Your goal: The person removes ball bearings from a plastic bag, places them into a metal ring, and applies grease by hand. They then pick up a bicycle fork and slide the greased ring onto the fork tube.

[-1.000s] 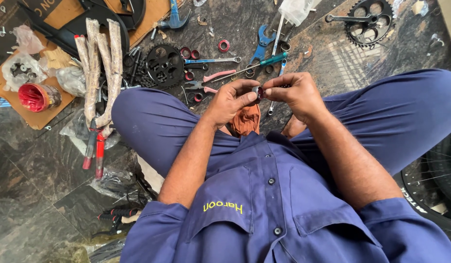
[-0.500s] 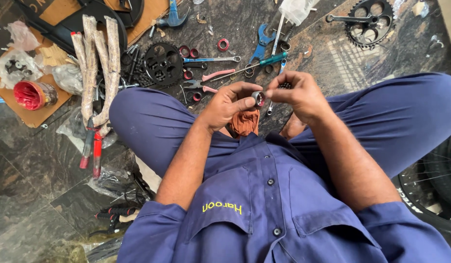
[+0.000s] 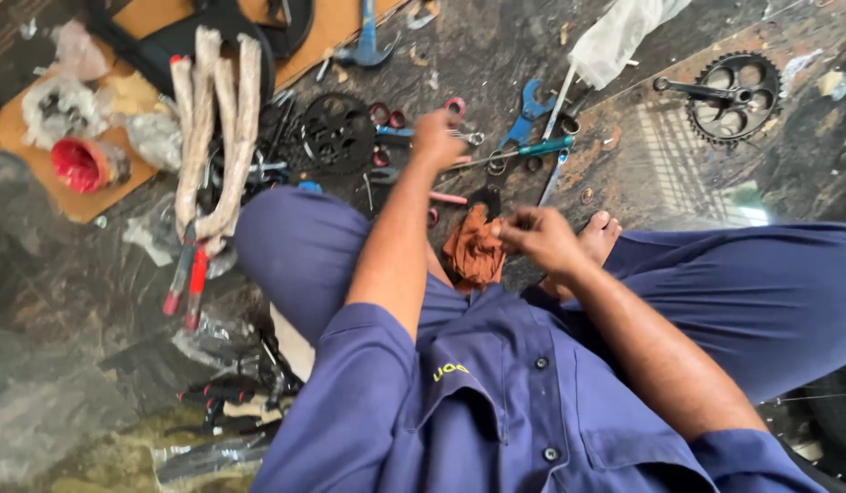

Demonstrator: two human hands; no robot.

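The person sits cross-legged on a dark floor (image 3: 58, 365) in blue work clothes. The left hand (image 3: 438, 139) is stretched out over the scattered tools, its fingers curled down above a pink-handled tool (image 3: 446, 197) and a small red ring (image 3: 454, 107); the hand is blurred, so I cannot tell whether the fingers grip anything or only hover. The right hand (image 3: 539, 239) sits close to the body, just beside an orange rag (image 3: 475, 251) that lies between the knees; its fingers are bunched together as if pinching something small, but what they hold is too small to tell. A bare foot (image 3: 598, 236) shows just beyond the right hand. Near the left hand lie a black sprocket (image 3: 337, 133), a green-handled screwdriver (image 3: 523, 151) and a blue spanner (image 3: 525, 114). Farther right a chainring with crank (image 3: 733, 98) rests on the floor, well apart from both hands. To the left lie cutters with red handles (image 3: 188, 283), wrapped in pale cloth, and a red cup (image 3: 81, 165) lies on a cardboard sheet (image 3: 40, 196).
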